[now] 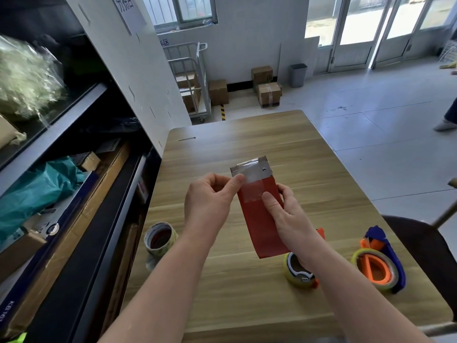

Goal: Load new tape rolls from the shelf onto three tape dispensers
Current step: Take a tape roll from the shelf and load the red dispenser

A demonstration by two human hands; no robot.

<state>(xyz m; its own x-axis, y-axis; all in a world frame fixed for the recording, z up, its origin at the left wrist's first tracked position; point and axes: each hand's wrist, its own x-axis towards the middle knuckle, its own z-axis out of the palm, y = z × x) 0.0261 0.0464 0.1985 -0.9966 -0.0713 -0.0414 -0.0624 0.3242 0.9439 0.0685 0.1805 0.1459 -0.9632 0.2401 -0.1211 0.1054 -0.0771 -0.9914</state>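
While the right hand (289,219) grips the red dispenser (259,229), the left hand (210,201) pinches its glossy tape (251,175).

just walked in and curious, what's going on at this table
A person holds a flat red tape dispenser above the wooden table. The right hand grips its body while the left hand pinches the clear tape end by the toothed metal blade. A blue-and-orange dispenser with a yellowish roll, another yellowish roll and a stack of rolls sit on the table.
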